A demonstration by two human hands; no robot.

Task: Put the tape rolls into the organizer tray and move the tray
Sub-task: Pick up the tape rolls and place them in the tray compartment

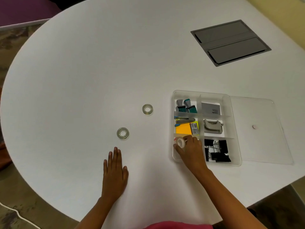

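Holding a white tape roll (180, 142) in its fingers, the right hand (191, 150) is over the near left box of the organizer tray (231, 129). It looks like the roll is just about to be set down there. The left hand (114, 169) lies flat and open on the table (82, 71), left of the tray, with nothing in it.

Two clear tape rolls wait on the table, both well left of the tray. One clear roll (122, 133) is close to the left hand's fingertips. The other clear roll (147, 109) is farther back, nearer the tray.

What could go wrong? The white roll is standing on its edge, so it might roll or tip when let go. The tray is see-through and looks light, so a bump from the hand might slide it. The clear lid (260, 129) sits at the right side of the tray and could slip when the tray is moved.

A gray card (210, 108) in the far right box has small writing, but it is too tiny to read. A small box (194, 128) by the orange sticky notes (183, 128) has a barcode.
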